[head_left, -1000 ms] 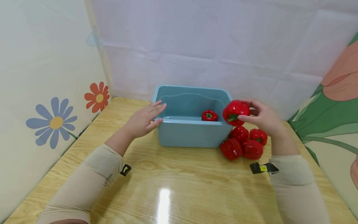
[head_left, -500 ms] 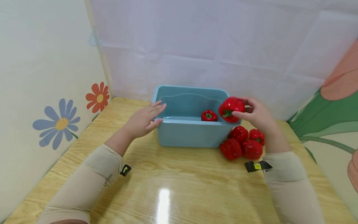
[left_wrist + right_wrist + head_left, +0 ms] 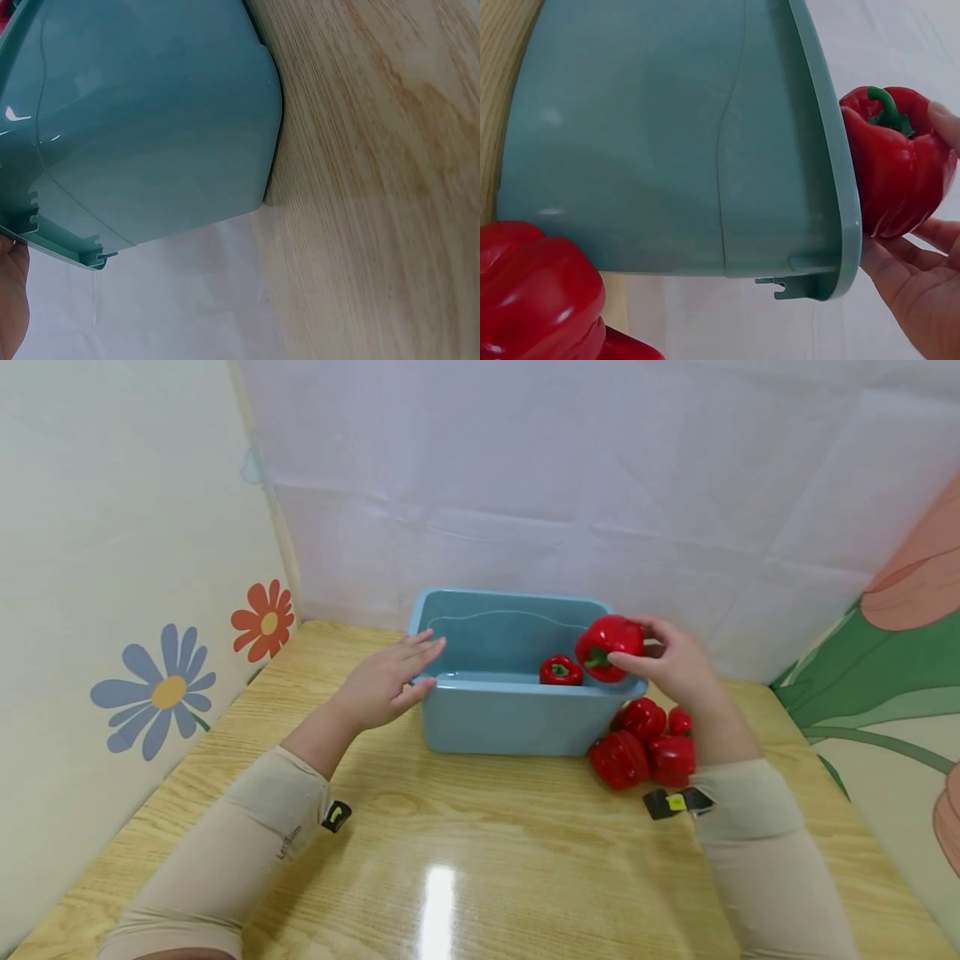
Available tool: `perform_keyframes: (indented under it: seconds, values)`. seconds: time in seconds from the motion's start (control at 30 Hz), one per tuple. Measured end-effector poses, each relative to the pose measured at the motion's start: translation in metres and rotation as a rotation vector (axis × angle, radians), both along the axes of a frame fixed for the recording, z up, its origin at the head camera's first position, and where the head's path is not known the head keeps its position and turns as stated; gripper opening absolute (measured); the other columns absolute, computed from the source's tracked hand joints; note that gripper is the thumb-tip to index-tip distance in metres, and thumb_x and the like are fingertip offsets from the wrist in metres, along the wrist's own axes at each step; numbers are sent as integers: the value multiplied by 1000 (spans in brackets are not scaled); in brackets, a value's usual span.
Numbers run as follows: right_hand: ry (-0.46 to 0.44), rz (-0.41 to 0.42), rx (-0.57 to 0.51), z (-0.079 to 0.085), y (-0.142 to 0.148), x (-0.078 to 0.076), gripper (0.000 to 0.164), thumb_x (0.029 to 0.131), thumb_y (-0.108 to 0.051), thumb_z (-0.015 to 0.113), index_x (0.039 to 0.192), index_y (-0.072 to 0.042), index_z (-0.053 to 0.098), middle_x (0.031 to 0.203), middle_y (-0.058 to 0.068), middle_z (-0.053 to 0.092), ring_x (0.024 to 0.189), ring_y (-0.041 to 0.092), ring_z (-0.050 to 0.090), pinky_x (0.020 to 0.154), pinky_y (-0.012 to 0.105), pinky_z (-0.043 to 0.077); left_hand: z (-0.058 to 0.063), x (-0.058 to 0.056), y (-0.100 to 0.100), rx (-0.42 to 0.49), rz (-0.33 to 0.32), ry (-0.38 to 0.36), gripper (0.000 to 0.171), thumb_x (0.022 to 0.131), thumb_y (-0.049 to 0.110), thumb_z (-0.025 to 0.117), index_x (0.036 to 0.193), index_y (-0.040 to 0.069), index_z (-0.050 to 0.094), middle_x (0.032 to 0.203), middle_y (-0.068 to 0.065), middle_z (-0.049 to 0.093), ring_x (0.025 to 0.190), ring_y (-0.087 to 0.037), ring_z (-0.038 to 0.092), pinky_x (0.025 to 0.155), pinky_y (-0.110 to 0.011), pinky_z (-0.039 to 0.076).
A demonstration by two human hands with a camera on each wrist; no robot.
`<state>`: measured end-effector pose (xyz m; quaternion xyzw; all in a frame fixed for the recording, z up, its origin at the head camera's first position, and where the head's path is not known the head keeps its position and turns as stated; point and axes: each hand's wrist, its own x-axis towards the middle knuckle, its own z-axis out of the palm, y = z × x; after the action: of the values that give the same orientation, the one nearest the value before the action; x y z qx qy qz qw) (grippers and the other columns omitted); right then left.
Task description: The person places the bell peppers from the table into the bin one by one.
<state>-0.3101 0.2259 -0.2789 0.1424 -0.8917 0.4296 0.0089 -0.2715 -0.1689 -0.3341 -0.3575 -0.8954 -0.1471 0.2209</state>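
A roundish, glossy red bell pepper [image 3: 610,647] is at the right rim of the smooth blue rectangular bin [image 3: 517,718], bin-side of the nearer right hand [image 3: 678,664], pinched by thumb and fingers; the left hand [image 3: 386,685], fingers straight, is at the bin's left rim. Pale wood-grain table [image 3: 450,818] beneath, white cloth [image 3: 525,485] behind.

A pale sheet [image 3: 510,510] hung behind the shiny wooden table [image 3: 525,852]. The wall [image 3: 112,535] left of it had a blue flower [image 3: 168,692] and a red flower [image 3: 268,623]; right of the table were pink flowers [image 3: 917,577].
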Motion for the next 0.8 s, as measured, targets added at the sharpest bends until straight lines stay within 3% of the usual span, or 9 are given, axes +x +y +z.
perform_keyframes:
  seconds: [0.8]
  values:
    - [-7,-13,1,-5,-26,-8,79,75,-49,69,138,-14,37,129,8,46,111,29,48,86,45,48,0,0,-1,-12,23,-23,56,96,39,40,142,7,33,142,-14,38,136,-24,25,110,-43,21]
